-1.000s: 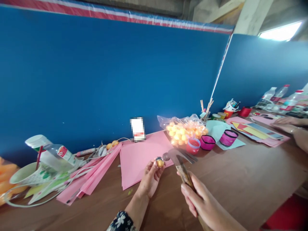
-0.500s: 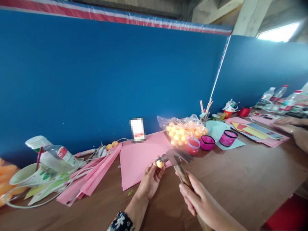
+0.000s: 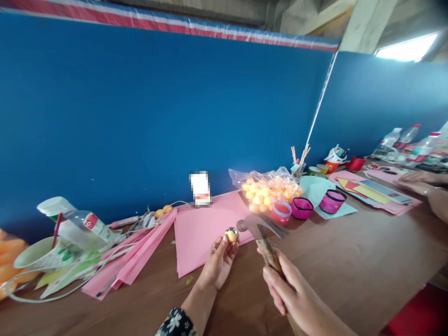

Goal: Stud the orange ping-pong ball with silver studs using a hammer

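Note:
In front of me my left hand (image 3: 223, 258) pinches a small orange ball (image 3: 231, 235) between its fingertips. The ball's upper part is dark and shiny, too small to make out exactly. My right hand (image 3: 284, 285) is wrapped round the wooden handle of a claw hammer (image 3: 268, 252). The hammer's metal head lies just right of the ball, with a small gap between them and the claw turned away to the right. Both hands are raised over the brown table (image 3: 336, 261), near a stack of pink paper (image 3: 203, 233).
A clear plastic bag of orange balls (image 3: 261, 193) lies behind the hammer, beside a red cup (image 3: 281, 212) and two magenta fabric rings. Plastic bottles (image 3: 82, 228), cables and pink strips (image 3: 140, 261) clutter the left. Another person's hands (image 3: 427, 184) rest at the far right.
The hammer has shifted slightly right, so its head stands farther from the ball. The ball has turned a little in my left fingers, showing more of its shiny top.

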Demonstrator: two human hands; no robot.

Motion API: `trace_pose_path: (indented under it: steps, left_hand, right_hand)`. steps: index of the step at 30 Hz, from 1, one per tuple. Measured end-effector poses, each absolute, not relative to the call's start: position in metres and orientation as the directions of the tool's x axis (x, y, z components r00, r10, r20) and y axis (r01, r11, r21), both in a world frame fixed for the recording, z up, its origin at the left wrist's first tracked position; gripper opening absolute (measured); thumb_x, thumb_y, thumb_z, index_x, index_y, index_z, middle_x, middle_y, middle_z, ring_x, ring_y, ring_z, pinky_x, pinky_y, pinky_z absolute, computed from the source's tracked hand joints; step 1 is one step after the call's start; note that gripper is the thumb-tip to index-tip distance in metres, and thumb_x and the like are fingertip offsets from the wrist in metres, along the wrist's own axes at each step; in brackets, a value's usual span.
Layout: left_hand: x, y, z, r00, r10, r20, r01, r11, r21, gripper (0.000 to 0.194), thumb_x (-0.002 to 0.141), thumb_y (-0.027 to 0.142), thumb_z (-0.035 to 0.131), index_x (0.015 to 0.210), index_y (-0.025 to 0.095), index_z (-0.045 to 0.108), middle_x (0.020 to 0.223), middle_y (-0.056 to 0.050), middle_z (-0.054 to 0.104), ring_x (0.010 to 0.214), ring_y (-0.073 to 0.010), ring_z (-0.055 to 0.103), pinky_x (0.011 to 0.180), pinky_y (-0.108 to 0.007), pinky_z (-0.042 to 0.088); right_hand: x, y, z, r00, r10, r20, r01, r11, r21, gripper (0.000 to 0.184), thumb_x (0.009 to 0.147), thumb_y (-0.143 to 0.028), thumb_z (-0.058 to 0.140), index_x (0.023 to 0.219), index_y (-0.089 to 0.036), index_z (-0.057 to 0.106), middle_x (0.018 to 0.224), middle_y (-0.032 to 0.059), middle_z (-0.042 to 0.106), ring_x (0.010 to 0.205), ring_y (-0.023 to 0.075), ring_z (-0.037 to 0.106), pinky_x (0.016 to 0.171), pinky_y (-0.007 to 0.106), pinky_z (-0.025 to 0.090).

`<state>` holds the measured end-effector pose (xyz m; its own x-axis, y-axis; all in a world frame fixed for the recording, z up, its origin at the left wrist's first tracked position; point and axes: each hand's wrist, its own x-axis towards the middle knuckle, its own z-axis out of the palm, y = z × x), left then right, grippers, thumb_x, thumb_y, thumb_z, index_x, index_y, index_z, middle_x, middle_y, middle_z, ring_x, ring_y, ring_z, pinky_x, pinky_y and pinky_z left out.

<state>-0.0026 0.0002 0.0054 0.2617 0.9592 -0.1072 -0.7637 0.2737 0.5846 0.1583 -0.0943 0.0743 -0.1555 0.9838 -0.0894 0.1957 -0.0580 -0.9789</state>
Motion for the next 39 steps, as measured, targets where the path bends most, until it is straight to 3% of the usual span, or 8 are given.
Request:
trace_pose_path:
  steps: [5, 18, 25, 31, 36, 39]
  left_hand:
    - [-0.0026, 0.0004, 0.0053, 0.284, 0.951, -0.121, -0.762, 0.301, 0.573, 0.039, 0.078, 0.018, 0.060, 0.117, 0.022, 0.054, 0.103, -0.006, 0.066, 0.093, -0.0144, 0.062, 0.084, -0.024, 0.048]
    - [-0.0033, 0.0009, 0.0051, 0.259, 0.959, -0.117, -0.763, 0.277, 0.584, 0.015, 0.076, 0.019, 0.062, 0.090, 0.015, 0.064, 0.091, -0.004, 0.068, 0.086, -0.0137, 0.064, 0.077, -0.020, 0.051]
    - [-0.0041, -0.0001, 0.0065, 0.266, 0.958, -0.104, -0.747, 0.273, 0.606, 0.015, 0.075, 0.018, 0.063, 0.089, 0.014, 0.064, 0.091, -0.005, 0.067, 0.094, -0.0164, 0.062, 0.082, -0.020, 0.049]
    - [-0.0035, -0.0013, 0.0073, 0.280, 0.953, -0.112, -0.763, 0.292, 0.577, 0.032, 0.077, 0.021, 0.061, 0.109, 0.021, 0.057, 0.102, -0.004, 0.066, 0.099, -0.0180, 0.061, 0.086, -0.026, 0.047]
    - [-0.0024, 0.0003, 0.0045, 0.296, 0.949, -0.108, -0.773, 0.304, 0.557, 0.016, 0.078, 0.019, 0.060, 0.094, 0.017, 0.063, 0.091, -0.005, 0.068, 0.081, -0.0123, 0.064, 0.077, -0.022, 0.050]
    - [-0.0028, 0.0019, 0.0027, 0.239, 0.964, -0.116, -0.795, 0.263, 0.547, 0.011, 0.076, 0.017, 0.061, 0.087, 0.015, 0.064, 0.089, -0.004, 0.068, 0.082, -0.0108, 0.063, 0.078, -0.020, 0.049]
  right_hand:
    - [0.1580, -0.0944, 0.0688, -0.160, 0.980, -0.121, 0.224, -0.084, -0.971, 0.035, 0.091, -0.042, 0.034, 0.118, -0.020, 0.038, 0.055, -0.0085, 0.037, 0.043, 0.0072, 0.035, 0.044, 0.020, 0.035]
    - [0.1577, -0.0940, 0.0699, -0.134, 0.984, -0.117, 0.200, -0.089, -0.976, 0.039, 0.090, -0.043, 0.034, 0.123, -0.020, 0.035, 0.055, -0.0082, 0.038, 0.044, 0.0077, 0.036, 0.045, 0.021, 0.036]
    - [0.1564, -0.0935, 0.0682, -0.160, 0.978, -0.132, 0.212, -0.097, -0.972, 0.038, 0.090, -0.042, 0.035, 0.120, -0.020, 0.037, 0.053, -0.0090, 0.037, 0.042, 0.0074, 0.034, 0.044, 0.020, 0.034]
    - [0.1566, -0.0960, 0.0665, -0.116, 0.984, -0.135, 0.194, -0.111, -0.975, 0.043, 0.089, -0.047, 0.036, 0.123, -0.020, 0.035, 0.056, -0.0076, 0.039, 0.044, 0.0084, 0.037, 0.046, 0.021, 0.037]
    - [0.1581, -0.0964, 0.0657, -0.132, 0.981, -0.143, 0.221, -0.112, -0.969, 0.042, 0.089, -0.046, 0.036, 0.122, -0.020, 0.036, 0.054, -0.0079, 0.038, 0.044, 0.0085, 0.037, 0.048, 0.022, 0.038]
    - [0.1587, -0.0969, 0.0653, -0.114, 0.986, -0.122, 0.226, -0.094, -0.970, 0.042, 0.090, -0.046, 0.035, 0.124, -0.021, 0.034, 0.058, -0.0075, 0.039, 0.045, 0.0085, 0.038, 0.047, 0.022, 0.038]
